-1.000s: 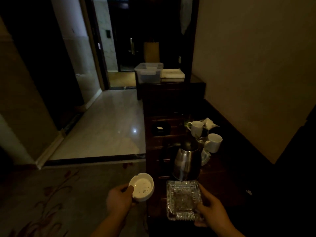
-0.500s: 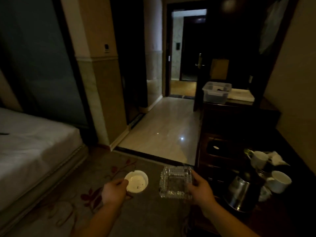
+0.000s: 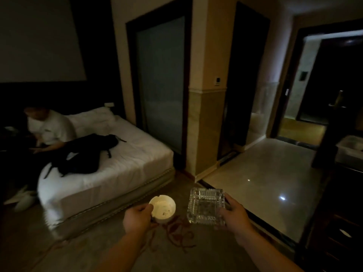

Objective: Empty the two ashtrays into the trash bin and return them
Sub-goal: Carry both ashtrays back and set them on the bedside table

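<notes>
While each hand is closed on an ashtray, left hand (image 3: 137, 217) pinching the white ashtray (image 3: 163, 208), right hand (image 3: 233, 214) clasping the glass ashtray (image 3: 206, 207), carry both level above the carpet (image 3: 176, 252); ash seemingly remains, no bin visible near the bed (image 3: 110, 165).

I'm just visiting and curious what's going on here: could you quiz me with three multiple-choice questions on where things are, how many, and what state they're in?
1. What lies on the bed? A a black bag; B a kettle; C a tray.
2. How many ashtrays are held? A one; B two; C three.
3. The white ashtray is: A upside down; B upright, with specks inside; C on the floor.

Answers: 1 A, the black bag sprawls on the sheet. 2 B, the left hand holds the white one, the right hand the glass ashtray. 3 B, its bowl faces up.
</notes>
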